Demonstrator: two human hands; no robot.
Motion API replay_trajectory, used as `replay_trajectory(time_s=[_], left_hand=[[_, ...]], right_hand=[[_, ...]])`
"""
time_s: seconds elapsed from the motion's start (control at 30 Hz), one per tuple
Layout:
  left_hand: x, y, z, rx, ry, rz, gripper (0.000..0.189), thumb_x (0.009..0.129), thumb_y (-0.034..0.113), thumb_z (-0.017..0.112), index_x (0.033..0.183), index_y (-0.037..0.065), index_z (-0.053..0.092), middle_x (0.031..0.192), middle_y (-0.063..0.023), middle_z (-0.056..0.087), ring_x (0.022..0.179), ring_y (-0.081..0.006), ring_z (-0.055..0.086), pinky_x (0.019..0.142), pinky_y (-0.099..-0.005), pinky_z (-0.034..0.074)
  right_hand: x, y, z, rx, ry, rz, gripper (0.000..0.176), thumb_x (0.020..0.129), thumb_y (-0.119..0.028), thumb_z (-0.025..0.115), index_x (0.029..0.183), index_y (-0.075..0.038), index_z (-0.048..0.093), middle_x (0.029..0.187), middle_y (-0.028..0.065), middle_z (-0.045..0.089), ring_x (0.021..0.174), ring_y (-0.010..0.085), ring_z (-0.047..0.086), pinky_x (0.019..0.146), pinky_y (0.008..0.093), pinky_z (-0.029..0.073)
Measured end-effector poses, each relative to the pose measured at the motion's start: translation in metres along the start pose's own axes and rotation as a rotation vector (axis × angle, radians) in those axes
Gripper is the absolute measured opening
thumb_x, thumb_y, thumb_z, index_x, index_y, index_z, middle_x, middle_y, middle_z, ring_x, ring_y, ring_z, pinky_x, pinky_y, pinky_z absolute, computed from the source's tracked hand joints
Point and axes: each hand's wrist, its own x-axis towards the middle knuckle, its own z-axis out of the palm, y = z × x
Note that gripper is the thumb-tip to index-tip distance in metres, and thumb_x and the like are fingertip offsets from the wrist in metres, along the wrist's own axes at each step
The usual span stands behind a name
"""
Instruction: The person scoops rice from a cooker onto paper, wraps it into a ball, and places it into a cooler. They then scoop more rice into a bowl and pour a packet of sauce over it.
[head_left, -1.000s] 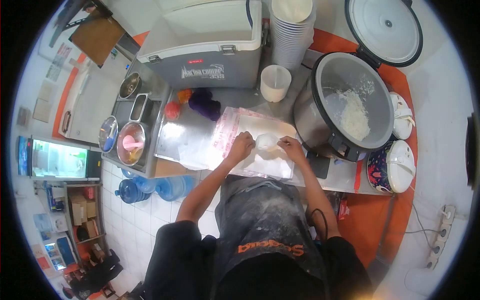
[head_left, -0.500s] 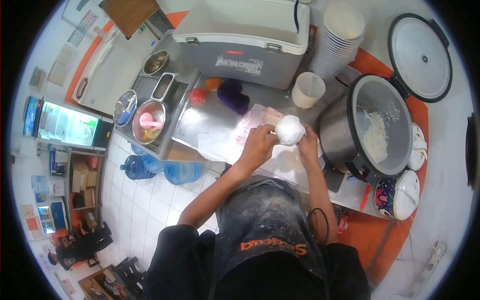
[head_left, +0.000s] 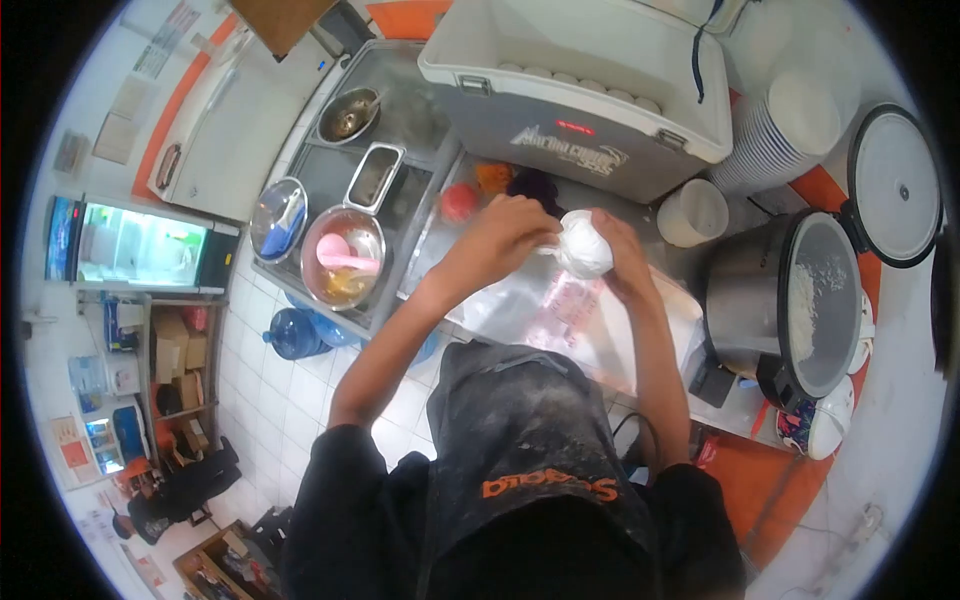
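Note:
A round white bundle (head_left: 583, 246), its wrapping drawn to a twisted end on the left, is held up above the counter. My left hand (head_left: 512, 232) pinches that gathered end with closed fingers. Around the bundle's right side curls my right hand (head_left: 622, 252). Whether it is rice in a plastic bag or something else, I cannot make out. Below the hands lies a white sheet with a pink printed packet (head_left: 565, 312) on it. A red ball-like item (head_left: 460, 202), an orange item (head_left: 494, 178) and a dark purple cloth-like item (head_left: 534, 188) sit just beyond.
A grey cooler (head_left: 570, 130) stands open at the back, with several white rounded things inside. At right are stacked tubs (head_left: 785, 130), a white container (head_left: 693, 214) and an open rice cooker (head_left: 745, 300). Metal bowls (head_left: 343, 258) stand left. Another person (head_left: 185, 495) is far left.
Both hands have raised the bundle toward the cooler, and my left fingers have moved to its twisted end. The view has shifted, now showing white things inside the cooler.

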Motion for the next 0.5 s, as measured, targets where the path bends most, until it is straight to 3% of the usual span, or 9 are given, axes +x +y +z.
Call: replay_trajectory(time_s=[0.03, 0.07, 0.13, 0.17, 0.3, 0.33, 0.4, 0.47, 0.5], left_hand=[[0.003, -0.002, -0.012, -0.225, 0.067, -0.196, 0.021, 0.089, 0.004, 0.073, 0.11, 0.003, 0.075, 0.099, -0.0113, 0.074, 0.092, -0.0267, 0.068, 0.082, -0.0344, 0.051], [0.004, -0.007, -0.018, -0.226, 0.057, -0.181, 0.021, 0.089, 0.004, 0.073, 0.11, 0.003, 0.075, 0.099, -0.0113, 0.074, 0.092, -0.0267, 0.068, 0.082, -0.0344, 0.051], [0.004, -0.018, -0.022, -0.286, 0.352, -0.303, 0.023, 0.088, 0.002, 0.074, 0.11, 0.002, 0.075, 0.099, -0.0127, 0.075, 0.089, -0.0235, 0.07, 0.079, -0.0315, 0.053], [-0.001, -0.031, -0.018, -0.29, 0.354, -0.267, 0.029, 0.085, -0.008, 0.068, 0.113, -0.001, 0.073, 0.101, -0.0155, 0.075, 0.094, -0.0266, 0.07, 0.083, -0.0344, 0.054], [-0.002, -0.039, -0.004, -0.062, 0.524, -0.146, 0.036, 0.088, -0.007, 0.065, 0.123, -0.002, 0.07, 0.113, -0.0192, 0.073, 0.104, -0.0306, 0.07, 0.09, -0.0361, 0.053], [0.001, -0.038, -0.004, -0.151, 0.488, -0.212, 0.044, 0.089, -0.004, 0.066, 0.133, -0.002, 0.063, 0.122, -0.02, 0.069, 0.112, -0.0321, 0.067, 0.095, -0.0369, 0.052], [0.013, -0.031, -0.005, -0.249, 0.445, -0.262, 0.054, 0.09, -0.001, 0.067, 0.143, -0.002, 0.055, 0.13, -0.0209, 0.066, 0.121, -0.0335, 0.064, 0.101, -0.0378, 0.05], [0.03, -0.02, -0.011, -1.15, 0.599, -0.342, 0.072, 0.093, 0.008, 0.069, 0.155, -0.004, 0.036, 0.142, -0.0206, 0.057, 0.13, -0.0343, 0.058, 0.11, -0.0396, 0.044], [0.038, -0.024, -0.023, -1.239, 0.554, -0.329, 0.082, 0.091, 0.008, 0.072, 0.158, -0.005, 0.026, 0.15, -0.0185, 0.049, 0.136, -0.0304, 0.052, 0.115, -0.039, 0.04]], right_hand=[[0.005, 0.001, 0.016, 0.234, 0.011, 0.003, 0.05, 0.102, -0.041, 0.064, 0.125, 0.003, 0.064, 0.109, 0.0147, 0.072, 0.097, 0.0201, 0.071, 0.087, 0.0328, 0.057], [0.011, 0.0, 0.033, 0.467, 0.022, -0.001, 0.052, 0.101, -0.043, 0.064, 0.125, 0.003, 0.064, 0.111, 0.0152, 0.072, 0.099, 0.0218, 0.072, 0.088, 0.0342, 0.058], [0.026, -0.003, 0.063, 0.633, 0.064, 0.01, 0.056, 0.098, -0.049, 0.065, 0.127, -0.001, 0.062, 0.115, 0.0144, 0.072, 0.103, 0.0249, 0.072, 0.092, 0.0369, 0.059], [0.034, -0.004, 0.078, 0.657, 0.129, 0.009, 0.056, 0.099, -0.049, 0.062, 0.128, -0.001, 0.062, 0.113, 0.0141, 0.071, 0.101, 0.0247, 0.072, 0.089, 0.0379, 0.059], [0.06, -0.014, 0.114, 0.841, 0.331, -0.069, 0.052, 0.101, -0.046, 0.06, 0.128, -0.001, 0.061, 0.11, 0.0126, 0.07, 0.098, 0.0231, 0.07, 0.085, 0.0369, 0.058], [0.067, -0.02, 0.117, 0.839, 0.343, -0.088, 0.052, 0.101, -0.046, 0.06, 0.128, -0.001, 0.061, 0.11, 0.0126, 0.07, 0.098, 0.0231, 0.07, 0.085, 0.0369, 0.058], [0.078, -0.04, 0.124, 0.396, 0.54, -0.322, 0.051, 0.101, -0.044, 0.06, 0.127, -0.001, 0.06, 0.111, 0.0121, 0.068, 0.099, 0.0217, 0.069, 0.086, 0.0344, 0.057], [0.083, -0.065, 0.133, 0.304, 0.581, -0.41, 0.049, 0.097, -0.039, 0.07, 0.125, 0.0, 0.06, 0.109, 0.0118, 0.068, 0.101, 0.0188, 0.065, 0.089, 0.0318, 0.053], [0.089, -0.073, 0.136, 0.106, 0.596, -0.497, 0.051, 0.096, -0.04, 0.071, 0.126, -0.001, 0.058, 0.112, 0.0123, 0.066, 0.103, 0.0196, 0.064, 0.091, 0.0331, 0.052]])
